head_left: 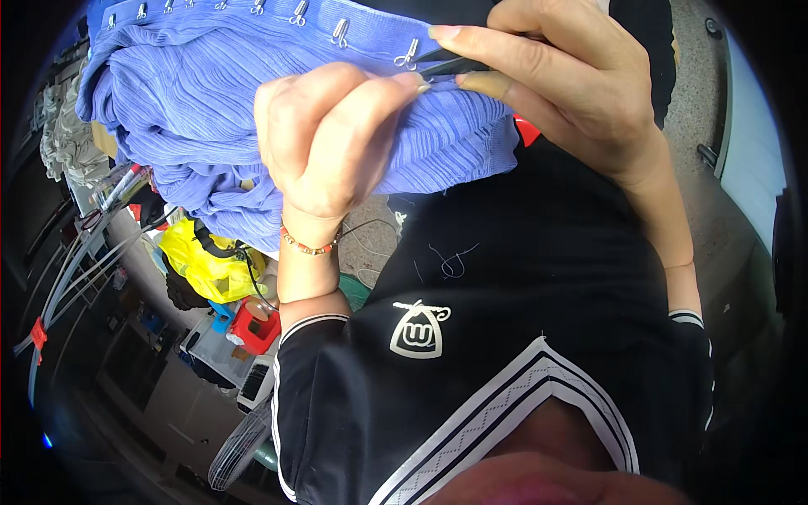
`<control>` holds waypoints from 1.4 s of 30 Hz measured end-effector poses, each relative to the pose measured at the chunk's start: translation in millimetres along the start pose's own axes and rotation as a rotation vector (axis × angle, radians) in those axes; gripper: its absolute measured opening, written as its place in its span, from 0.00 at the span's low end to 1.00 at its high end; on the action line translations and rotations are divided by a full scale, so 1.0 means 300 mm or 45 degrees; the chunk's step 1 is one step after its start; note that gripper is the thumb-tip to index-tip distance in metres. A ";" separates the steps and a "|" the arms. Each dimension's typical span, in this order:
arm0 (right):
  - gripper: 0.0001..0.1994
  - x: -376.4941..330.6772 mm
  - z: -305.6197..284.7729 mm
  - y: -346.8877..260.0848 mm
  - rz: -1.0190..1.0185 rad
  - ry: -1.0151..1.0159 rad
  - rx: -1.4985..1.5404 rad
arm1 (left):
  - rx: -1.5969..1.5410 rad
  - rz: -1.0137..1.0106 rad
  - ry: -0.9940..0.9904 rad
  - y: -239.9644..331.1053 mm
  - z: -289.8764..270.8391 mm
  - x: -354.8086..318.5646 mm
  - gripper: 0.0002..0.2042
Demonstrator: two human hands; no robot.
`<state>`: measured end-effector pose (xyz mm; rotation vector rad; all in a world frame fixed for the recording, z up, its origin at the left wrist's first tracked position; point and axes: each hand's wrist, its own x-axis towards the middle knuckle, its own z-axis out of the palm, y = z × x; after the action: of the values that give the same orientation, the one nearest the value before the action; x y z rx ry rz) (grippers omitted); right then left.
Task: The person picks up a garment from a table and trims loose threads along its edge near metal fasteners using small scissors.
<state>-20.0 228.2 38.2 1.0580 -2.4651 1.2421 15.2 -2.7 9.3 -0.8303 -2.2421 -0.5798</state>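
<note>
A blue ribbed knit garment (185, 93) hangs in front of me, its smooth band lined with several metal hooks (339, 34). My left hand (324, 135) is closed in a pinch on the garment's edge, just below the last hook at the right. Beside it my right hand (581, 76) grips a slim black tool (454, 66) between thumb and fingers. The tool's tip lies close to that hook and to my left fingertips. Its exact kind is hidden by my fingers.
At the left, below the garment, are a yellow plastic bag (206, 263), a red container (255, 326) and a fan (240, 446). White cables (93, 223) run along the left side. Loose threads (450, 261) lie on my black shirt.
</note>
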 end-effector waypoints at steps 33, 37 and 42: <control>0.19 -0.001 0.008 0.028 0.108 -0.068 0.235 | -0.155 -0.169 -0.269 -0.075 -0.064 0.040 0.19; 0.19 -0.012 0.032 0.067 0.057 -0.052 0.250 | -0.158 -0.133 -0.267 -0.080 -0.059 0.059 0.20; 0.20 -0.013 0.038 0.059 0.017 -0.013 0.314 | 0.014 0.187 -0.153 -0.103 -0.055 0.031 0.17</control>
<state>-27.3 228.7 18.0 1.1070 -2.3745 1.5802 -4.5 -30.3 21.9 -1.0387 -2.2652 -0.4594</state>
